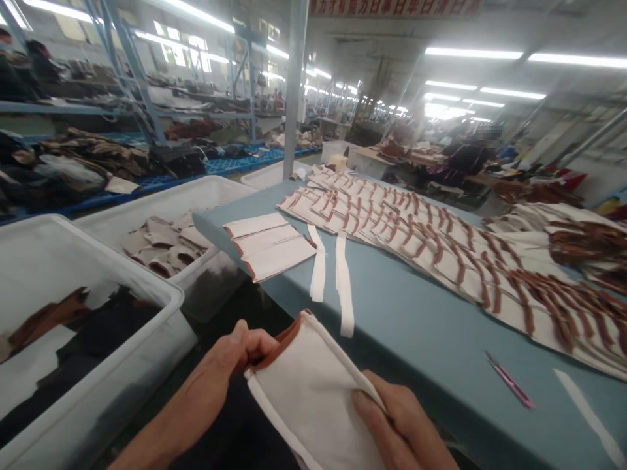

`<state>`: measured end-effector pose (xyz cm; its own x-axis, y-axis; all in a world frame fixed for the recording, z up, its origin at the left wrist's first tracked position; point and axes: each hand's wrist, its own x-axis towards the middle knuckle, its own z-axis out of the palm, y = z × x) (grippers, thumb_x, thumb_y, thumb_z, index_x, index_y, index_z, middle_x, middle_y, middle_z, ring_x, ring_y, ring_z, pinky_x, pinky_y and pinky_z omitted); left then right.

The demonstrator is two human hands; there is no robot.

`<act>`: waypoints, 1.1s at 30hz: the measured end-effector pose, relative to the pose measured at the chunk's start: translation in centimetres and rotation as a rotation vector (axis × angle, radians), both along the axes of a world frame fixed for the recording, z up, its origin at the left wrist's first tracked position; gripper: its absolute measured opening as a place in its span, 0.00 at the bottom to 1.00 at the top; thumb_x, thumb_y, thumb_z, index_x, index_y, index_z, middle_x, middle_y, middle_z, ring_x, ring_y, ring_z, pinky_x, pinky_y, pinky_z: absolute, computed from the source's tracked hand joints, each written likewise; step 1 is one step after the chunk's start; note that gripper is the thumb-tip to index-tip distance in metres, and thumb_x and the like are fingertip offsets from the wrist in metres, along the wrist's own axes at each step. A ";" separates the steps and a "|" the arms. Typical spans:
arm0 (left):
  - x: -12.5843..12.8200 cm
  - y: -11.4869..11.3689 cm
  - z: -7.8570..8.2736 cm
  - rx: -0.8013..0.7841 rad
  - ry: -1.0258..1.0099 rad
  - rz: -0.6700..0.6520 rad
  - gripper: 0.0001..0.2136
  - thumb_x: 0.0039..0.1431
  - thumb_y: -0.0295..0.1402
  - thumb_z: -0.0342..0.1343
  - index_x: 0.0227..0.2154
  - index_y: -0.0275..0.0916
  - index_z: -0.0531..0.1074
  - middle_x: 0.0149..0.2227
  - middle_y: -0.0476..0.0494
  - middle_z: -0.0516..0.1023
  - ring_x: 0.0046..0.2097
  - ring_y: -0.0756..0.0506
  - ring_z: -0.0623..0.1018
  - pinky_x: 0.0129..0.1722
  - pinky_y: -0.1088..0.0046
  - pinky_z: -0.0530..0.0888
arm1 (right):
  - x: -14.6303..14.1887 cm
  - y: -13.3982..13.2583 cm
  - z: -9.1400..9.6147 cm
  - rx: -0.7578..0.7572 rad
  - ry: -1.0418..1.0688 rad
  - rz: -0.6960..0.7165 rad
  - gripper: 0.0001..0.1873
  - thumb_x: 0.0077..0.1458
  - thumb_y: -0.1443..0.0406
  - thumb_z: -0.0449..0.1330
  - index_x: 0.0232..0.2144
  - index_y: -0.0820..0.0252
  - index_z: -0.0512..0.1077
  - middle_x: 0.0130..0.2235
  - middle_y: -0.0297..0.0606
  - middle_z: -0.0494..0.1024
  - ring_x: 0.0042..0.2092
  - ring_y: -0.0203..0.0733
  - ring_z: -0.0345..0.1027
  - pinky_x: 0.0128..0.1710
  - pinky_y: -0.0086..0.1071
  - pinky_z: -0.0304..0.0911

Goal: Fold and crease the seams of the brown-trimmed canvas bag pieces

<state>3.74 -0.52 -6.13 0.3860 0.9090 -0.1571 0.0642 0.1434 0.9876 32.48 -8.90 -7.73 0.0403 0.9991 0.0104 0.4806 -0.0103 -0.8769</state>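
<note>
1. The left hand [240,349] curls closed around the brown-lined end of a cream fabric piece [313,391]; the right hand [396,418] pinches its right edge.
2. The piece is between the hands, the tabletop [406,352] just beyond.
3. Looks like edge-straightening to me; next calls for even tension.

Left grip [231,354] curls, thumb raised — right grip [404,418] pinches.

left hand [239,346]: fingertips hidden | pale piece [318,385]: bottom cut off | banner [396,8]: top cut off | distant person [465,158]: blurred
</note>
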 end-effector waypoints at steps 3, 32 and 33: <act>-0.1 0.4 0.1 -0.031 0.043 -0.092 0.37 0.75 0.64 0.37 0.28 0.38 0.76 0.27 0.47 0.70 0.30 0.45 0.66 0.32 0.70 0.69 | -0.6 0.8 -2.0 0.153 -0.136 0.228 0.20 0.76 0.53 0.56 0.31 0.52 0.74 0.30 0.37 0.81 0.30 0.45 0.76 0.30 0.33 0.67; 1.6 -1.5 0.9 0.009 0.178 -0.225 0.15 0.70 0.46 0.62 0.39 0.39 0.85 0.37 0.44 0.86 0.38 0.43 0.81 0.38 0.74 0.76 | -5.4 -0.1 -2.3 0.089 0.115 0.209 0.14 0.65 0.57 0.61 0.49 0.57 0.76 0.39 0.37 0.80 0.37 0.43 0.73 0.37 0.35 0.65; 1.7 -1.4 1.1 0.030 0.191 -0.227 0.14 0.70 0.45 0.61 0.39 0.40 0.85 0.37 0.45 0.86 0.38 0.43 0.81 0.38 0.74 0.76 | -5.7 0.3 -1.8 0.049 0.169 0.185 0.14 0.64 0.56 0.62 0.46 0.58 0.77 0.39 0.37 0.79 0.37 0.42 0.71 0.36 0.35 0.64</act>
